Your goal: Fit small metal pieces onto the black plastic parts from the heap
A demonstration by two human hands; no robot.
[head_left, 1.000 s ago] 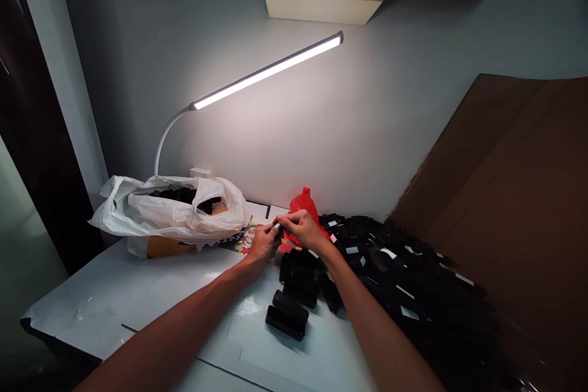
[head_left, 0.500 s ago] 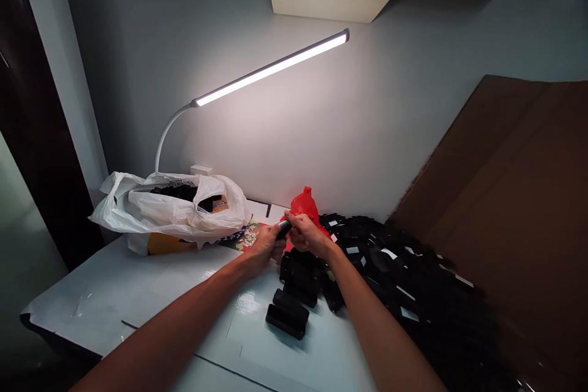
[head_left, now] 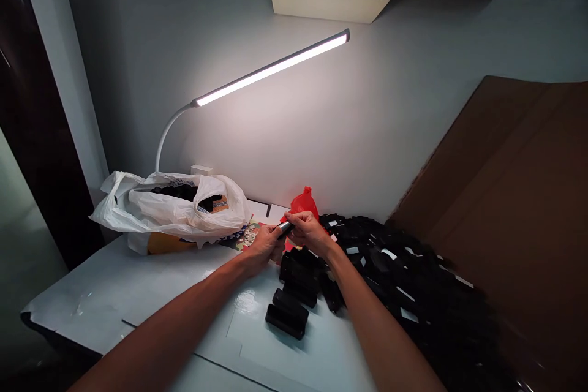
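Observation:
Between my two hands is a small dark, glossy oblong piece (head_left: 285,229), too small here to name more exactly. My left hand (head_left: 267,244) is closed around its lower left end. The fingers of my right hand (head_left: 307,231) pinch its upper right end. Just below the hands, several black oblong cases (head_left: 299,272) lie in a row on the white tabletop (head_left: 215,312). The nearest black case (head_left: 287,320) stands apart at the front. Behind the hands sits a red plastic bag (head_left: 304,201), partly hidden by my right hand.
A large heap of black pieces with white labels (head_left: 390,263) spreads on the right, beside a leaning cardboard sheet (head_left: 514,196). On the left lies a white plastic bag (head_left: 160,214) with dark things inside. A lit lamp (head_left: 275,67) reaches overhead, below a wall shelf (head_left: 328,5).
The dark piece has turned slightly in my hands, and its upper face now catches more light. Both hands stay in nearly the same place.

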